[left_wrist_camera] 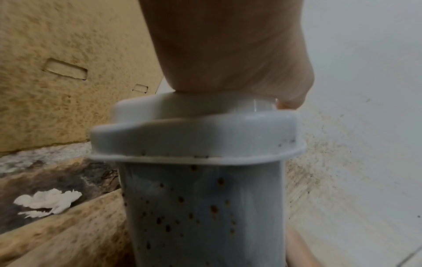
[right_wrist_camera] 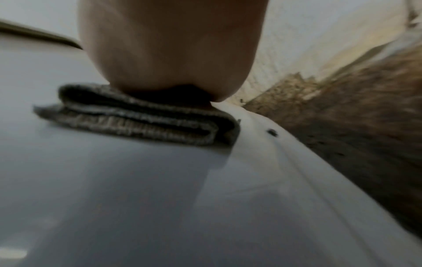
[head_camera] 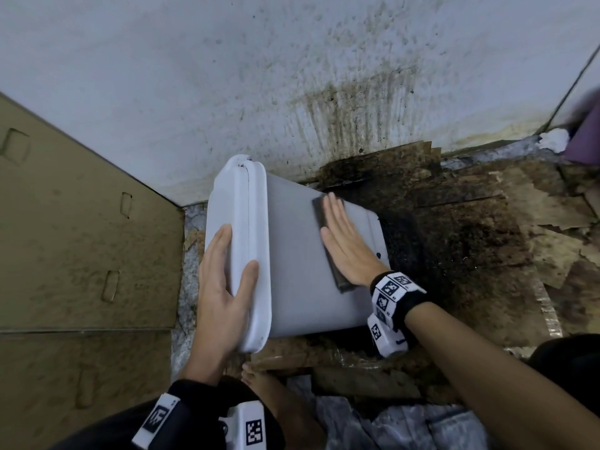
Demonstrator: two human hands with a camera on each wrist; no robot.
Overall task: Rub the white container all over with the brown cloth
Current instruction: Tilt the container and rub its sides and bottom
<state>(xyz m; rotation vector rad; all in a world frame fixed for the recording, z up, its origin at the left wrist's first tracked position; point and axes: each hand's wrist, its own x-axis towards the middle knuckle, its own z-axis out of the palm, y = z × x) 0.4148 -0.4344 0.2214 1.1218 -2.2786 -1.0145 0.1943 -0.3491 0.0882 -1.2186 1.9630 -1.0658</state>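
Right hand presses folded cloth onto tipped white container.

Floor: grey, speckled. Torn, dark-stained cardboard covers most of it. White container lies sideways over cardboard. White scrap on cardboard.

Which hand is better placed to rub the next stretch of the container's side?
Right. The right hand lies flat on the brown cloth, pressing it to the white container; the left hand holds its lidded end, apparently steadying it.
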